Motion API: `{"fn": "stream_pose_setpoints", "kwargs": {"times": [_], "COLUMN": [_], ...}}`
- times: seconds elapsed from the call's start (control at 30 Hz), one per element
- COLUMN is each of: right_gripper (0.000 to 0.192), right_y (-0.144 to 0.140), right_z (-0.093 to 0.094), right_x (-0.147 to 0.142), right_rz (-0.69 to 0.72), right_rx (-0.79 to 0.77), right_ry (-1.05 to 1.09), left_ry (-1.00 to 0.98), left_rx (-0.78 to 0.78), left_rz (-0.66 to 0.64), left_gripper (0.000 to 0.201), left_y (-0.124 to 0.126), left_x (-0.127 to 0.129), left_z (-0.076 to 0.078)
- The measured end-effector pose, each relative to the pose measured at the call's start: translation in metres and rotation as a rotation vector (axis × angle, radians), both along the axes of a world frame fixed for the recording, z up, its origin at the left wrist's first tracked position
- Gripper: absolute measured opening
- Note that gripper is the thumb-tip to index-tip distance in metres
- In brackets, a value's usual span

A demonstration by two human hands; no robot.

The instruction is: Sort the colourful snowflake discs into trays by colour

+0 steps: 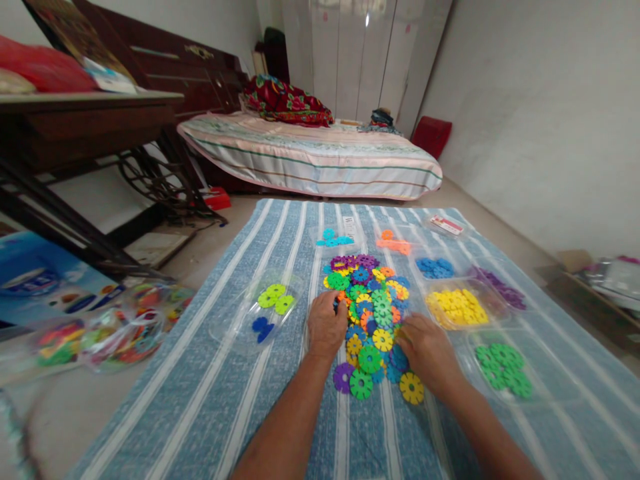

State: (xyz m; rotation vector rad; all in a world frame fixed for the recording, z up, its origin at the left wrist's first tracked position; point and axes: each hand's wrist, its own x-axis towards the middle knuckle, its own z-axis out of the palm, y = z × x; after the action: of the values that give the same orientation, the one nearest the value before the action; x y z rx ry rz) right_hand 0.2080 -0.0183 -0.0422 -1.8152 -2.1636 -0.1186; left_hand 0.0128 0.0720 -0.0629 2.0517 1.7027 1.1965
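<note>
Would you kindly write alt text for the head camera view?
A person's left hand and right hand are at opposite sides of a pile of colourful notched discs on a striped cloth. Clear trays around it hold smaller groups of discs, and a bed stands beyond.

Smooth plastic discs (383,303), matt cloth (200,400).

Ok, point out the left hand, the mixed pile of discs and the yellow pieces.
Left hand (325,325): head view, back of the hand.
Mixed pile of discs (382,313): head view, green discs near its middle.
Yellow pieces (457,307): head view, middle of the heap.
</note>
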Motion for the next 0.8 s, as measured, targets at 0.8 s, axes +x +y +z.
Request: {"fn": "stream_pose_setpoints", "kwargs": {"times": [0.8], "right_gripper": [0.025], "right_y": [-0.009], "right_z": [0.041], "right_x": [0.057], "right_rz": [-0.259], "right_rx": [0.38], "right_ry": [-0.032], "left_ry": [0.02], "left_rx": [-0.001], "left_rz": [0.017], "left_gripper": [0.02], "left_y": [0.0], "left_x": [0.0], "left_z": [0.001]}}
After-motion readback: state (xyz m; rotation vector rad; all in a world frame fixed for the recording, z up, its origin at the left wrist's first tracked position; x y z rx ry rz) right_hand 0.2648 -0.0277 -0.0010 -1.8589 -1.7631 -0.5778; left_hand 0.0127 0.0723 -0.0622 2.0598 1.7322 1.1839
